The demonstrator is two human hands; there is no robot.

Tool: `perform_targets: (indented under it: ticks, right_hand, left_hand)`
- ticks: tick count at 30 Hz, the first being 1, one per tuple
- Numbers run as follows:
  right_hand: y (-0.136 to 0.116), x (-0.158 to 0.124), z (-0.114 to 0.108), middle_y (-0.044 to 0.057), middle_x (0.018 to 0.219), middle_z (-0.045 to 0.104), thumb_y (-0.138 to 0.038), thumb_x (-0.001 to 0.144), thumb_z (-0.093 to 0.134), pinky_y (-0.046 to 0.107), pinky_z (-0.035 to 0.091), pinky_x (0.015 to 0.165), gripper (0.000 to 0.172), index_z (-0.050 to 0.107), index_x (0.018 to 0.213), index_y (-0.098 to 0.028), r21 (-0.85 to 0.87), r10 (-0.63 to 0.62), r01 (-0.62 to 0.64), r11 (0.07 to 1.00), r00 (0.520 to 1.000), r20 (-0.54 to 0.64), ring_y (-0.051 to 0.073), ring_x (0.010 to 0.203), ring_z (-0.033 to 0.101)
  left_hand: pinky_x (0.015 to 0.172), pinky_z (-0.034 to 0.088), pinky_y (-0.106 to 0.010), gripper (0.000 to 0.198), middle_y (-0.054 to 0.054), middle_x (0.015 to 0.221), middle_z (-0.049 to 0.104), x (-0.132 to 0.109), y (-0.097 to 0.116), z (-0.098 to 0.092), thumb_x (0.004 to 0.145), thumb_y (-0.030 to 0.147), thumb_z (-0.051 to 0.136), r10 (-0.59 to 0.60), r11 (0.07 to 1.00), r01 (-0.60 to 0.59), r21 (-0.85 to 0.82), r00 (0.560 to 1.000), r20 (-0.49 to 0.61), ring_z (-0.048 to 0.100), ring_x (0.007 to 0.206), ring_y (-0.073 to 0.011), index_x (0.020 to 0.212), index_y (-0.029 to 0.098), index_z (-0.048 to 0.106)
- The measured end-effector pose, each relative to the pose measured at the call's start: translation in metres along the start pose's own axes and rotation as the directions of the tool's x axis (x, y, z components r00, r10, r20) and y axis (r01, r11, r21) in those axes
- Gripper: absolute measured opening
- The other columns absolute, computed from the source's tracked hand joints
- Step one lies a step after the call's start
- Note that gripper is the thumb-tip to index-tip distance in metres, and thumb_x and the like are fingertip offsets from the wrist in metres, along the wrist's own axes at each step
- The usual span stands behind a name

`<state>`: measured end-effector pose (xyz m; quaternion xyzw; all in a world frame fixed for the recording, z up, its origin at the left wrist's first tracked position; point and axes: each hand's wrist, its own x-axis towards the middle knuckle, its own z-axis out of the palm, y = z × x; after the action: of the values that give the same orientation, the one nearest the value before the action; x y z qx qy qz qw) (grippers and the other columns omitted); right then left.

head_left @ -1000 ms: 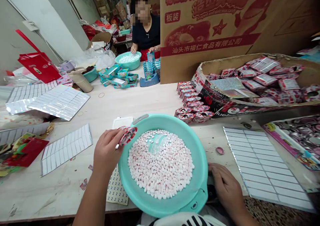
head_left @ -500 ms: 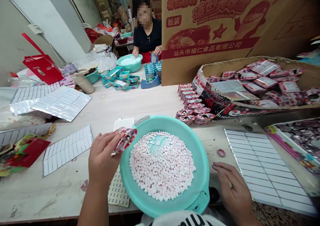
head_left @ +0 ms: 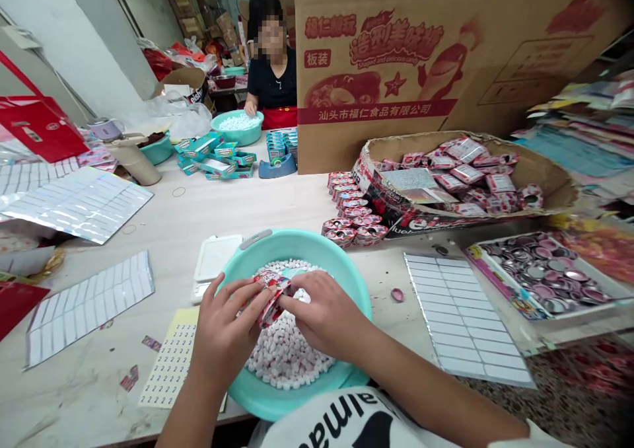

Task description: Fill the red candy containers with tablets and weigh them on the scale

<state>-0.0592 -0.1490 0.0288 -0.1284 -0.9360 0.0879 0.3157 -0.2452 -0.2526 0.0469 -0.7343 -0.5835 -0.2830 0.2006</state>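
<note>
Over the teal basin (head_left: 354, 283) of small white-pink candies (head_left: 292, 352), my left hand (head_left: 230, 319) is closed around a small red printed packet (head_left: 271, 308). My right hand (head_left: 321, 309) meets it from the other side, its thumb and fingers pinched at the packet's right end, partly hiding it. Beyond the basin's right rim, similar red packets (head_left: 354, 213) stand in rows beside a cut-open carton (head_left: 555, 177) that holds more of them. A yellow sheet of number stickers (head_left: 173, 359) lies left of the basin.
A white scale (head_left: 218, 256) touches the basin's left side. Label sheets lie left (head_left: 94, 302) and right (head_left: 460, 316). A tray of round metal pieces (head_left: 549, 269) is at the right. Behind stand a tall cardboard box (head_left: 376, 131), teal packets (head_left: 218, 157) and a person (head_left: 272, 78) at another basin (head_left: 238, 131).
My right hand has come from the table right of the basin to the packet. My left hand has brought the packet over the candies. The view has turned to the right.
</note>
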Motion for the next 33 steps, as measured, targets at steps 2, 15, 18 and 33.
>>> perform_targets:
  ticks: [2,15,18,33]
  right_hand:
    - [-0.002,0.000,0.001,0.008,0.100,0.056,-0.006,0.080,0.051,0.038,0.040,0.082,0.033,0.063,0.107,-0.021,-0.033,0.022,-0.020,0.999,0.999,0.047,0.023,0.093,0.050]
    - [-0.009,-0.005,0.002,0.005,0.091,0.051,-0.012,0.074,0.052,0.032,0.036,0.072,0.027,0.059,0.098,-0.021,-0.029,0.199,-0.197,0.980,0.964,0.175,0.020,0.083,0.046]
    - [-0.008,-0.010,0.008,0.005,0.095,0.053,-0.013,0.076,0.053,0.033,0.039,0.076,0.032,0.058,0.106,-0.021,-0.023,0.231,-0.231,0.973,0.956,0.180,0.021,0.084,0.049]
    - [-0.004,-0.009,0.021,0.005,0.093,0.053,-0.018,0.077,0.056,0.032,0.038,0.068,0.032,0.063,0.108,-0.024,-0.081,0.234,-0.221,0.972,0.941,0.243,0.020,0.079,0.050]
  left_hand:
    - [0.106,0.037,-0.050,0.039,-0.005,0.102,0.073,-0.002,0.001,0.001,0.081,-0.001,0.057,-0.011,1.000,0.011,0.008,1.000,0.001,0.065,0.099,-0.0220,0.111,0.023,0.063]
    - [0.106,0.036,-0.043,0.041,-0.004,0.107,0.071,-0.023,-0.009,0.027,0.085,0.012,0.058,-0.026,0.997,0.031,-0.070,0.997,0.076,0.067,0.093,-0.0208,0.123,0.027,0.060]
    - [0.107,0.035,-0.041,0.039,-0.003,0.107,0.073,-0.024,-0.014,0.034,0.084,0.015,0.056,0.035,0.999,-0.035,-0.005,0.996,0.078,0.069,0.089,-0.0204,0.121,0.027,0.061]
    - [0.104,0.032,-0.041,0.039,-0.003,0.101,0.074,-0.022,-0.015,0.033,0.085,0.017,0.056,0.090,0.979,-0.099,0.177,0.994,0.056,0.068,0.085,-0.0206,0.123,0.026,0.060]
